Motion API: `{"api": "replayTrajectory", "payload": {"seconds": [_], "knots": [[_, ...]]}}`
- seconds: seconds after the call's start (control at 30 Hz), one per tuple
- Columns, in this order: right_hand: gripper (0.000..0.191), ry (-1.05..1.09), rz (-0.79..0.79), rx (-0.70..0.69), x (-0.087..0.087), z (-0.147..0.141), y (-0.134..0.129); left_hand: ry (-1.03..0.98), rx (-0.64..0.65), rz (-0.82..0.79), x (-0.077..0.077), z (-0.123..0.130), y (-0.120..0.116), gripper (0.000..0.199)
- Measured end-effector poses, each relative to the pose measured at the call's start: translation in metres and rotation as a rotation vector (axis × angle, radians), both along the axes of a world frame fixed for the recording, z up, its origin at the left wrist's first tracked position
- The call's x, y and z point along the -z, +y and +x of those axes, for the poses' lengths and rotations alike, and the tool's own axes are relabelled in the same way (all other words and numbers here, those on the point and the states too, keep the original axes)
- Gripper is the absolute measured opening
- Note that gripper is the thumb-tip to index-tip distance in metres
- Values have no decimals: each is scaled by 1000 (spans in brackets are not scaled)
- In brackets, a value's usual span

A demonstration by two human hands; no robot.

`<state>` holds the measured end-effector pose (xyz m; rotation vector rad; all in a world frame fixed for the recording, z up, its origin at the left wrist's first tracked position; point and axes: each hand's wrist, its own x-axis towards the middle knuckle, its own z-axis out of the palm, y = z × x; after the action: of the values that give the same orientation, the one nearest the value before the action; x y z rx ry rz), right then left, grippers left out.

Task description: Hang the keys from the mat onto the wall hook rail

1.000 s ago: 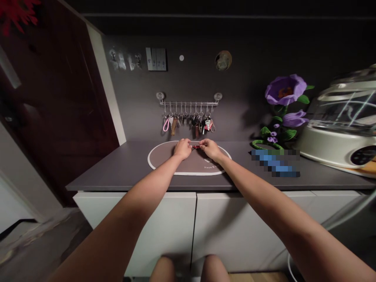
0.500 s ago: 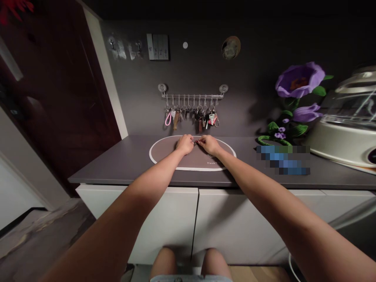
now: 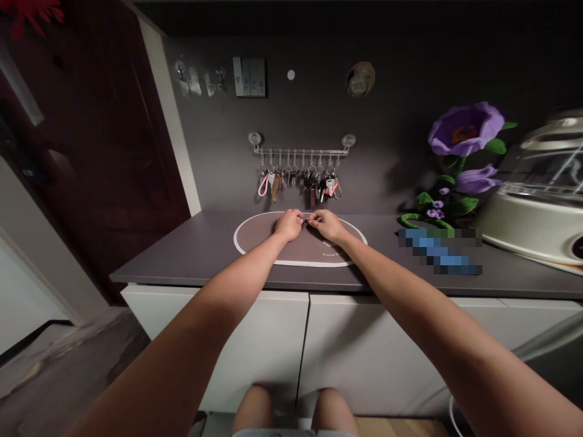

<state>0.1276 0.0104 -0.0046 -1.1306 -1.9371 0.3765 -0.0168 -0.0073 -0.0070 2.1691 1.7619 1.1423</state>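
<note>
Downward view along two bare forearms to a dark grey countertop (image 3: 182, 246). Left hand (image 3: 288, 225) and right hand (image 3: 327, 224) close together at the middle of the counter, fingers of both hands narrowly pinched around a small metal piece (image 3: 306, 219), perhaps a key ring, though too tiny and too hidden by the fingertips to tell for sure. The piece just above the far part of an oval brown placemat (image 3: 248, 243) with a white border, apparently not touching it. Likely light, stiff and slippery, with thin edges, so probably best taken by its exposed edges between thumb and forefinger. Straight ahead on the wall, a metal key rack (image 3: 300, 150) with a row of hanging keys (image 3: 310, 188), among them a pink loop strap (image 3: 263, 187). To the right, an artificial purple flower (image 3: 464, 129), a pixelated blue patch (image 3: 439, 252) hiding whatever lies there, and a cream appliance with a glass lid (image 3: 532, 215). Small printed words on the placemat near its lower right edge, too small to read with confidence; no brand legible.
</note>
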Motion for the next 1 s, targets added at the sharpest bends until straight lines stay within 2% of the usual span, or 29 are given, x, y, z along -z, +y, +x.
{"api": "replayTrajectory", "payload": {"seconds": [0.13,0.23,0.33,0.5,0.67,0.77,1.0], "knots": [[10,265,-108,-77,-1,1,-4,-1,53,47,-2,0,0,21],[13,372,-144,-132,-2,1,-6,2,107,104,-4,1,-2,22],[15,443,-178,-172,-4,2,-7,3,153,158,-5,3,-4,24],[10,518,-206,-138,-7,0,-12,-5,198,228,-6,4,-7,18],[13,552,-230,-183,-10,-1,-18,-26,139,237,-9,4,-10,14],[18,560,-250,-220,-11,-1,-19,-107,131,239,-10,4,-10,13],[29,569,-266,-308,-6,-1,-13,-442,193,224,-9,4,-7,9]]}}
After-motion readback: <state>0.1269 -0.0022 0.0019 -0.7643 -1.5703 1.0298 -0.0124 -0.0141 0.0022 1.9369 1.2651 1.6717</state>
